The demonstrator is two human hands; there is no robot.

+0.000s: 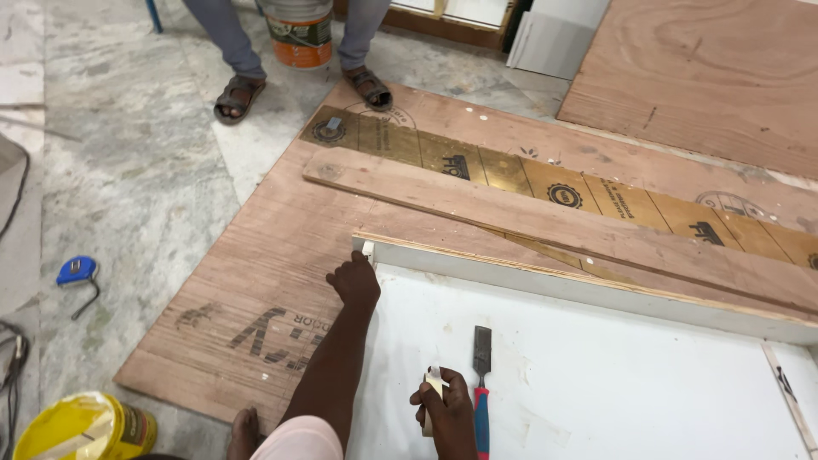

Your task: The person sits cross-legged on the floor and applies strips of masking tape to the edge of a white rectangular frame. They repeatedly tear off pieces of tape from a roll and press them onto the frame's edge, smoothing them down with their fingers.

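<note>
My left hand (pixel 354 281) reaches forward to the near-left corner of a white laminated board (pixel 596 375) and pinches a small pale strip end (pixel 368 249) at that corner. My right hand (pixel 445 405) rests on the white board and grips a small pale wood piece (pixel 434 385). A chisel (pixel 482 383) with a red and blue handle lies on the white board just right of my right hand, blade pointing away.
A large plywood sheet (pixel 256 281) lies under the board, with a long wooden plank (pixel 545 223) and a printed brown strip (pixel 511 170) across it. A person's sandalled feet (pixel 239 95) and a bucket (pixel 298 34) stand beyond. A blue tape measure (pixel 77 271) and yellow tin (pixel 81 428) sit left.
</note>
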